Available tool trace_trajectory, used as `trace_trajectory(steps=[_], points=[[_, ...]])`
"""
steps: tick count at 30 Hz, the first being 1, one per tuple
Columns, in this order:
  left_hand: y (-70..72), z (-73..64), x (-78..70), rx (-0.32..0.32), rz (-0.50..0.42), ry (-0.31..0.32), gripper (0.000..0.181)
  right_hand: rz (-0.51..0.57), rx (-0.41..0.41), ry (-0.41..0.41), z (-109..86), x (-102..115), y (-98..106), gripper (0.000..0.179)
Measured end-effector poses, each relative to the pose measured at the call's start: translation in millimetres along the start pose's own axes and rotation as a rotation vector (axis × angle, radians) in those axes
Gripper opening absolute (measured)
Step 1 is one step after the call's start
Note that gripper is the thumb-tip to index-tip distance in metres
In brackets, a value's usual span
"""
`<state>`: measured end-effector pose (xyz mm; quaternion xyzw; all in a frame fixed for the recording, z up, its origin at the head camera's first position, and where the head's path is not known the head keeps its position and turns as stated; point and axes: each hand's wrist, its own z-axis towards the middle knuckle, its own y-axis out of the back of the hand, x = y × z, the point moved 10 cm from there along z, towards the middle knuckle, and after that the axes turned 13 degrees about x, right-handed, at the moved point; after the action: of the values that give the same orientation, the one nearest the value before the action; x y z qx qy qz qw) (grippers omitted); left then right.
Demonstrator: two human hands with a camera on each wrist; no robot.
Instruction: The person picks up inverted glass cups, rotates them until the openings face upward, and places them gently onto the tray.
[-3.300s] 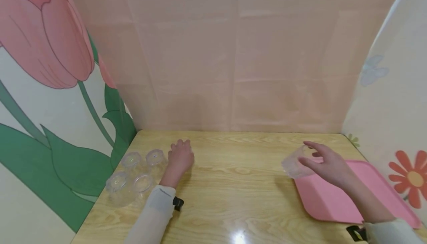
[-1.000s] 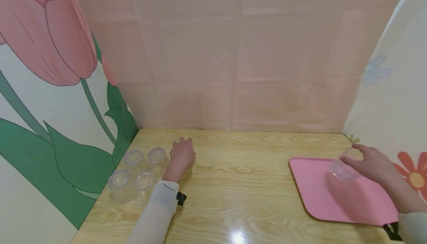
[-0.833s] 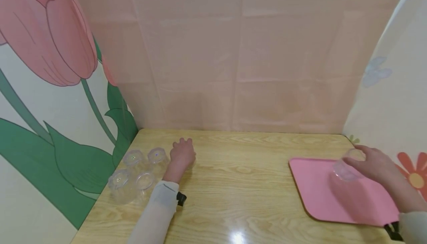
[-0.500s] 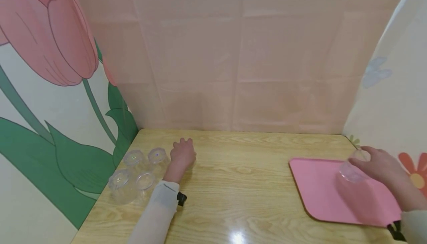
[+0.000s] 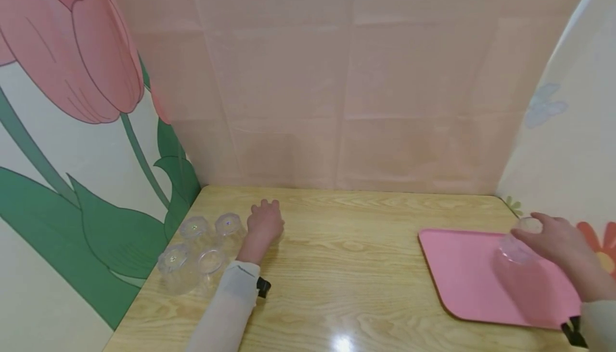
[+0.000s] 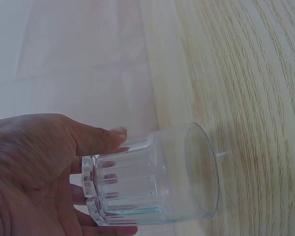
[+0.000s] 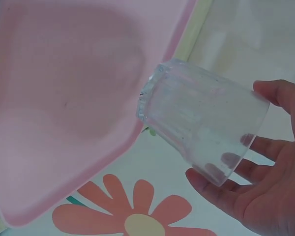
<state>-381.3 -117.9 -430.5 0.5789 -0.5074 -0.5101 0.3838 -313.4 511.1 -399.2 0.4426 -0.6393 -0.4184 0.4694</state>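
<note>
My left hand [image 5: 266,223] grips a clear tumbler [image 6: 155,184] round its fluted base, thumb on one side and fingers on the other. Its open mouth faces the wooden table; whether the rim touches the wood I cannot tell. Over the right part of the pink tray [image 5: 462,277], my right hand [image 5: 560,239] holds a second clear tumbler [image 7: 201,118] by the rim end. That tumbler's thick base points down toward the tray, and a shadow falls beneath it. In the right wrist view, a gap separates thumb and fingers across the tumbler's mouth.
Several clear tumblers [image 5: 174,264] stand grouped to the left of my left hand on the wooden table [image 5: 346,266]. A pink-beige cloth [image 5: 337,100] hangs behind the table. Flower-printed walls [image 5: 548,143] flank both sides, the right one close to the tray.
My right hand has carried its tumbler rightward, from the tray's left edge to above its right part. My left hand stays in place on its tumbler.
</note>
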Motion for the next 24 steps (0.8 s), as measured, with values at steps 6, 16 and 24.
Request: trace_trajectory(steps=[6,16,24], points=[[0.4,0.2,0.8,0.001,0.002,0.006,0.049,-0.022,-0.030,0.026,4.3,-8,2,0.092],[0.2,-0.1,-0.5,0.005,-0.001,0.007,0.050,-0.064,-0.064,0.035,9.8,-22,2,0.088],[-2.0,0.4,0.3,0.010,-0.006,0.023,0.050,-0.060,-0.050,0.007,19.2,-31,-1,0.091]])
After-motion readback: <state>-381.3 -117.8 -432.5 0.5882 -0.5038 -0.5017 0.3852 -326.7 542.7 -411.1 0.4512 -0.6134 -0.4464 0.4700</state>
